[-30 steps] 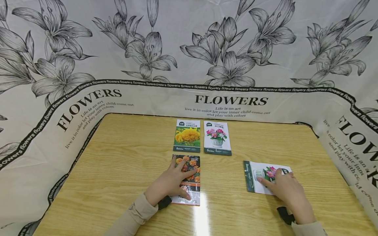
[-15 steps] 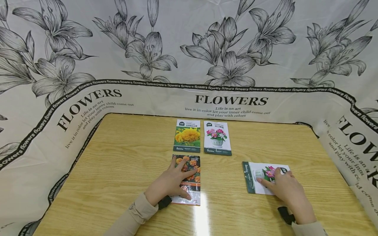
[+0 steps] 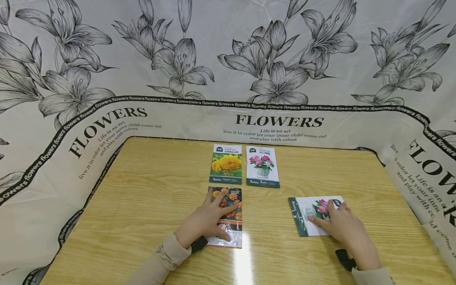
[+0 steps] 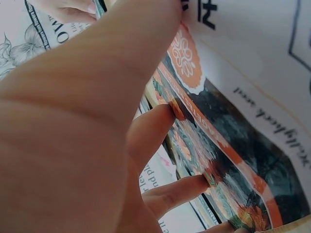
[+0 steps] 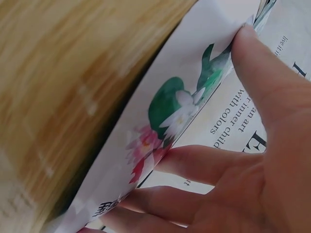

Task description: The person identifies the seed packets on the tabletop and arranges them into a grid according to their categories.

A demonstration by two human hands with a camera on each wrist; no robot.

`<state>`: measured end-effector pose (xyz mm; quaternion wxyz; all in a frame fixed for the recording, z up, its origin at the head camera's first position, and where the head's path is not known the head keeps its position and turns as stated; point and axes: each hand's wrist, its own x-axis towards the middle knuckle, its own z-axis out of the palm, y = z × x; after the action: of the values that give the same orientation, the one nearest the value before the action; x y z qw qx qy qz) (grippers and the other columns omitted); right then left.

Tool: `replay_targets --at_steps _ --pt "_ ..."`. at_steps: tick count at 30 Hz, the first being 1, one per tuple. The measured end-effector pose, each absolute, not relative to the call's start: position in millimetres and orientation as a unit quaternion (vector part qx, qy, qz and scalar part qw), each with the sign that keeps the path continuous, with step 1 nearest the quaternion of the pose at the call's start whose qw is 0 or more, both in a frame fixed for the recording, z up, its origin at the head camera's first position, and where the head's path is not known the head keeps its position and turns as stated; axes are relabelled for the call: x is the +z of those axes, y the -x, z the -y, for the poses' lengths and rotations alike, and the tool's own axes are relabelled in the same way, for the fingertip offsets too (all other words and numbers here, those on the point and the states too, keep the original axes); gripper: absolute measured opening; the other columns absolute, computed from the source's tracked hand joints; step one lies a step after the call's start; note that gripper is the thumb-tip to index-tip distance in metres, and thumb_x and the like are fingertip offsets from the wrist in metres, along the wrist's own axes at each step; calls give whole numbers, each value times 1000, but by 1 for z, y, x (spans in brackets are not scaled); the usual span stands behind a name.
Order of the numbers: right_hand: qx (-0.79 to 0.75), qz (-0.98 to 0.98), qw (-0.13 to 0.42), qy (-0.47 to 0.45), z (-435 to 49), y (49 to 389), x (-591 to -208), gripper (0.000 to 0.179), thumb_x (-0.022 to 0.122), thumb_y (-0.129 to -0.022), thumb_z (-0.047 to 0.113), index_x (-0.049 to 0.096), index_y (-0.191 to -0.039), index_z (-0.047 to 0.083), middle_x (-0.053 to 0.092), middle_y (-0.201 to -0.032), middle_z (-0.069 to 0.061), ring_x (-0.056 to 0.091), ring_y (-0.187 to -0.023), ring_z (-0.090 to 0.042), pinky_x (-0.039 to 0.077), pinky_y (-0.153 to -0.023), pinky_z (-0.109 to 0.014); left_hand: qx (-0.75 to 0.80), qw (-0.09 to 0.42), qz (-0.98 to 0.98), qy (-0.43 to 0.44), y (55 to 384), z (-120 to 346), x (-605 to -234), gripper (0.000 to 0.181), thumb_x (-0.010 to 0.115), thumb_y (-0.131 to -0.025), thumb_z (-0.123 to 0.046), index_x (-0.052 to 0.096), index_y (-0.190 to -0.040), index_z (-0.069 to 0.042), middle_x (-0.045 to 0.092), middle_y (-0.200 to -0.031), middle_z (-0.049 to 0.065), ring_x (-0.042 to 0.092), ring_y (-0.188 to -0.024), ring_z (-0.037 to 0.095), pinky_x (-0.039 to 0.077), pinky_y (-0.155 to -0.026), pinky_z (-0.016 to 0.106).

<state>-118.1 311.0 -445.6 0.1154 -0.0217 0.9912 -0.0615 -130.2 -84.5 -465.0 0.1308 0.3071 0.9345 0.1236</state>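
Note:
My left hand (image 3: 210,218) rests with spread fingers on a seed packet with orange marigolds (image 3: 233,215), which lies upright in the middle of the table. In the left wrist view, its fingertips touch the glossy front of that marigold packet (image 4: 218,141). To the right, my right hand (image 3: 344,225) presses its fingertips and thumb on a white seed packet with pink flowers (image 3: 313,211). This packet lies sideways, its green bottom band pointing left. In the right wrist view, extended fingers touch the printed face of the pink-flower packet (image 5: 167,114). Part of each packet is hidden under a hand.
Behind the marigold packet lies a yellow-flower seed packet (image 3: 226,164). Beside it on the right is another pink-flower packet (image 3: 263,167), showing a white pot. A wooden table (image 3: 149,174) carries everything, bordered by a white curtain (image 3: 199,118) printed with flowers.
My right hand and the sideways pink-flower packet have slid a little to the left, and the packet has turned slightly. My left hand has stayed on the marigold packet.

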Motion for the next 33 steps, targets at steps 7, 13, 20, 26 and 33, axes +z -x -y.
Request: replay_targets --at_steps 7,13,20,26,33 --pt "-56 -992 108 36 -308 119 -445 109 52 -88 74 34 -142 -20 25 -130 -59 34 -118 -71 48 -74 -72 128 141 -938 -290 130 83 -465 98 79 -71 -61 36 -155 -34 16 -163 16 7 -141 61 51 -94 57" --pt "-74 -990 114 44 -306 118 -444 110 53 -87 74 32 -146 -16 20 -136 -57 27 -124 -70 45 -77 -74 133 149 -939 -281 130 83 -464 97 79 -71 -61 37 -155 -35 14 -164 15 5 -142 59 52 -94 55" --pt "-85 -989 103 58 -304 117 -445 107 58 -86 71 34 -146 -15 20 -137 -56 27 -125 -70 44 -78 -74 136 151 -939 -278 130 83 -463 97 79 -71 -61 37 -154 -35 14 -164 15 4 -143 59 53 -92 54" --pt "-92 -989 91 74 -303 116 -446 105 63 -85 68 36 -146 -14 22 -139 -54 27 -126 -70 45 -76 -74 132 143 -937 -290 130 83 -463 98 79 -71 -60 37 -155 -34 15 -163 16 6 -141 61 51 -95 58" --pt "-97 -988 86 82 -302 117 -447 105 64 -83 68 39 -145 -12 23 -143 -50 26 -130 -66 41 -82 -77 133 142 -936 -293 130 84 -463 98 79 -71 -60 36 -155 -33 14 -164 16 5 -141 61 49 -96 59"
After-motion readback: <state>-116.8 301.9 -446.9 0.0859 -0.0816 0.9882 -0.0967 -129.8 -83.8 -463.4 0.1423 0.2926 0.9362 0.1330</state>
